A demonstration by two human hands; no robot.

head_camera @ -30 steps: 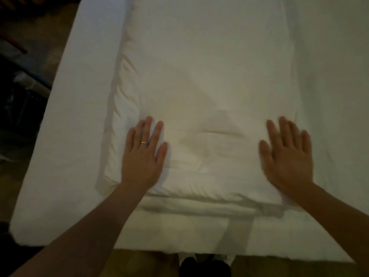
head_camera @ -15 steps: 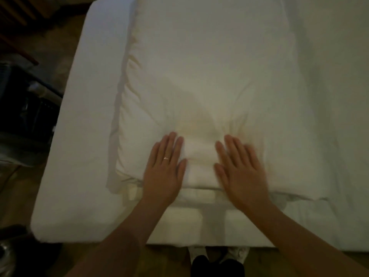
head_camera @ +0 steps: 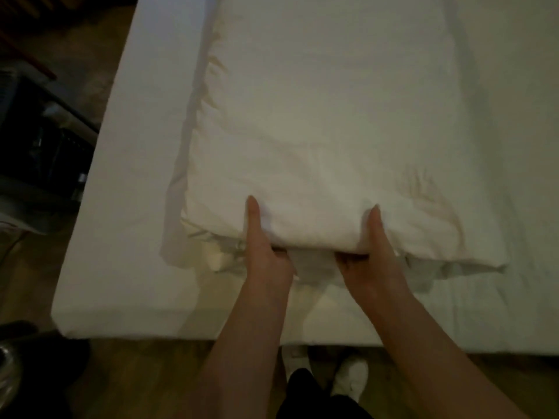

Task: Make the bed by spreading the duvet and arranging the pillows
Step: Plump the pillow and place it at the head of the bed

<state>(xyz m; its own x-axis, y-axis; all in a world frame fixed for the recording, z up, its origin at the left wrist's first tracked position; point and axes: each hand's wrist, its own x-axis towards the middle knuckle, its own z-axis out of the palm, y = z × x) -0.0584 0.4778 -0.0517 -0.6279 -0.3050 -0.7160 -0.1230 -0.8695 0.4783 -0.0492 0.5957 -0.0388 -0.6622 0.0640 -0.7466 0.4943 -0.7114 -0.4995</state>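
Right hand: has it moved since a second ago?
Yes. The right hand came in from near the duvet's right edge to its near-edge middle, beside the left hand, thumb on top.

A wide bed covered in a smooth white fitted sheet [head_camera: 127, 207] stands on a brown wooden floor [head_camera: 145, 379], its near corner at the lower left. Directly on the sheet lies a thick, folded, cream-white duvet [head_camera: 326, 131], running lengthwise away from the near edge. Its layered near end sits a little short of the mattress edge, with crumpled folds showing beneath it.
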